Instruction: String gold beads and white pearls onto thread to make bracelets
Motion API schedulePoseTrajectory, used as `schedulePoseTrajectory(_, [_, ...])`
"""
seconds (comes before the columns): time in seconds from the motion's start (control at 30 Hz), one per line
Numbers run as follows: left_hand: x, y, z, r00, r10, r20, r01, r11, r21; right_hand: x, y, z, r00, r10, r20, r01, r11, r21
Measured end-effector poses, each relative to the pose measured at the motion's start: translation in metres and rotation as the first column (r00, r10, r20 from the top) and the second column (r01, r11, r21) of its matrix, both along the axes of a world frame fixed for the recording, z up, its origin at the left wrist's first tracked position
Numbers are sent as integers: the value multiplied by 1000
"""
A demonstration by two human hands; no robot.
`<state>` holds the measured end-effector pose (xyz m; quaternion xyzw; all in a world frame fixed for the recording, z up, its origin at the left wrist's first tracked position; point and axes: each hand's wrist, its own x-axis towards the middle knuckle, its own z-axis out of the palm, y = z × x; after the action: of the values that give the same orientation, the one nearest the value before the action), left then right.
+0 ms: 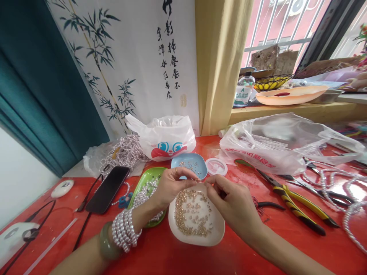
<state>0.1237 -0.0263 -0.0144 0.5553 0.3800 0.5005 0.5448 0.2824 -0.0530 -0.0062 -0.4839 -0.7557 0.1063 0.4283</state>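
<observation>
Above the far rim of a white dish (195, 240), my left hand (172, 185) and my right hand (232, 198) come close together, thumb and forefinger pinched on each. Something tiny shows at the left fingertips, too small to name; what the right fingers pinch I cannot make out. Small gold beads (180, 214) lie scattered in the dish. Partly behind my left hand, a green tray (140, 183) holds silvery pearl beads (147, 193). A blue dish (190, 157) with a few small pieces sits beyond the hands. Pearl strands (124, 231) and a green bangle (109, 240) circle my left wrist.
Yellow-handled pliers (295, 202), scissors (318, 187) and pearl strings (349, 214) lie at right. A black phone (108, 190) and cables are at left. Plastic bags (169, 137), a round white lid (216, 167) and heaped pearl strands (124, 152) stand toward the back.
</observation>
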Motion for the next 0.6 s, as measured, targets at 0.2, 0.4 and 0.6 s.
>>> schedulePoseTrajectory(0.2, [1, -2, 1, 1000, 18, -8, -18, 1000, 2, 0, -3, 1, 1000, 12, 25, -13, 1000, 27])
schedulePoseTrajectory(0.4, [2, -2, -1, 999, 10, 44, -10, 1000, -7, -2, -4, -2, 997, 63, 53, -63, 998, -10])
schedulePoseTrajectory(0.6, [2, -2, -1, 987, 2, 162, 9, 998, -67, -4, -1, -1, 935, 212, -285, -305, 891, -338])
